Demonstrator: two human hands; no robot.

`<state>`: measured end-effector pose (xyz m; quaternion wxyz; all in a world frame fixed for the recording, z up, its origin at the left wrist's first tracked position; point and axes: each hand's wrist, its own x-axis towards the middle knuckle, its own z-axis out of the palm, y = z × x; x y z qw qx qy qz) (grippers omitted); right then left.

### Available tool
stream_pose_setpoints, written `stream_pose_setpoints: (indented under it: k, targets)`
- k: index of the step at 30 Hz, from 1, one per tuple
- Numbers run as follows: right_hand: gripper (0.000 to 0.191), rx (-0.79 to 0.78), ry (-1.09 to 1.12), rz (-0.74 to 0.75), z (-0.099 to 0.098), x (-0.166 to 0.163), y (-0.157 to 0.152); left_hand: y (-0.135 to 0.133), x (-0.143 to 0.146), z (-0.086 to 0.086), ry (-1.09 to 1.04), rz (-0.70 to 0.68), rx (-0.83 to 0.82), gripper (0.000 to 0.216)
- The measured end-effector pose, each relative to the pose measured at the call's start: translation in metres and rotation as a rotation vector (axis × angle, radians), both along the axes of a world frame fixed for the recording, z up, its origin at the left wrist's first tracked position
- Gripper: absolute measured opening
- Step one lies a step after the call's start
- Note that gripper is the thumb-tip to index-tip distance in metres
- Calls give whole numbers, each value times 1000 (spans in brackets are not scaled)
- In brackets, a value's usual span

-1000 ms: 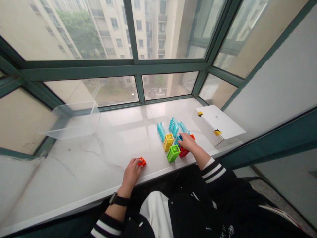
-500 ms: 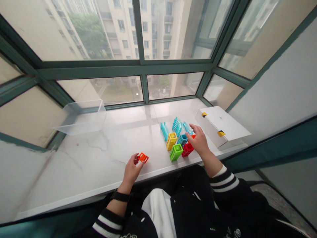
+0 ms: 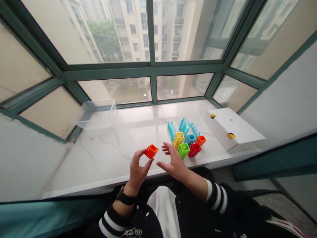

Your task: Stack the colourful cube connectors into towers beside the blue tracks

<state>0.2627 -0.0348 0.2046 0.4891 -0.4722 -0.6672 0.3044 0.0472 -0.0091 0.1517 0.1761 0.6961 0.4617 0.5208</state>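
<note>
Orange plastic, see-through and boxy: one orange block point(image 3: 151, 151) is held up over the near part of the marbled ledge point(image 3: 99, 155), its open end facing upward. It is pinched by its sides, probably because that leaves the end and the side facing the other hand free. The left hand point(image 3: 137, 170) grips it between thumb and fingertips, palm clear of it. The right hand point(image 3: 177, 165) is open, thumb and fingers well spread around nothing, near the block but not touching it. Just beyond that hand stand a yellow block point(image 3: 178, 140), a green block point(image 3: 183, 150), a blue block point(image 3: 190, 139), a red block point(image 3: 194, 150) and a second orange one, bunched close, perhaps to keep them within easy reach. Behind them lie the ribbed blue pieces point(image 3: 171, 131). Farther out, a white box point(image 3: 235, 125) sits to the right and a clear tub point(image 3: 99, 124) to the left, beside the window.
</note>
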Motion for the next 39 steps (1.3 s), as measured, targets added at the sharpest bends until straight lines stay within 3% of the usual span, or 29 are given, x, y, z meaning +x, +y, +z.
stream_pose_setpoints:
  k: [3,7,13,20,24,29,32,36,39]
  targets:
    - [76,-253,81,24,-15,-14,7,-7,6,14,29,-31,113,44]
    - [53,-332,239,47,-14,-21,11,-12,13,18,26,-76,137,44]
    - [51,-248,285,-12,-13,-9,15,-13,18,9,-134,-200,-22,57]
    - [51,-143,219,114,-14,4,14,-7,23,8,-235,-322,-244,58]
    - [48,-26,134,149,-8,7,12,-7,24,7,-209,-281,-238,49]
    - [69,77,-8,126,-5,7,9,-7,27,16,-128,-227,-129,42]
    - [72,118,-56,82,-4,8,7,-7,31,19,-75,-243,-68,42]
    - [77,163,-96,60,4,22,4,-5,33,9,15,-277,-69,58]
    - [73,202,-126,-6,16,45,2,0,31,-7,162,-324,-131,56]
